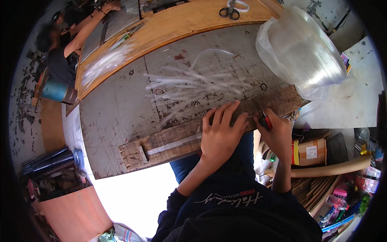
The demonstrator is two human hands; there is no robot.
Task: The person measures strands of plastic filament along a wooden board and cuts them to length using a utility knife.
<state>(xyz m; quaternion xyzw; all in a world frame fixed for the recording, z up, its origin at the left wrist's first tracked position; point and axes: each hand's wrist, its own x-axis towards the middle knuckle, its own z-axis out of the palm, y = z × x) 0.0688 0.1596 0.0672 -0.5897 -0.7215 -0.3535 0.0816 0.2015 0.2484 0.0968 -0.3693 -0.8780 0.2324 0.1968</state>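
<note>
A worn wooden board (169, 141) lies along the near edge of the grey table. On it a clear plastic strip (173, 144) runs from a small upright stop (143, 154) to beneath my left hand (221, 131). That hand holds the strip against the board, its fingers bent over it and the thumb close to the right hand. My right hand (277, 131) grips a red-and-black handled cutter (266, 120) with a thin dark blade pointing away from me. The fingers hide part of the cutter and the strip's right end. Beyond the board lies a loose pile of clear plastic strips (201, 82).
A large roll of clear plastic (308, 48) stands at the table's right. Black-handled scissors (229, 13) rest on the raised wooden ledge (173, 34), with more strips (107, 62) at its left. A person (60, 52) works at far left. Cardboard boxes (312, 152) stand below right.
</note>
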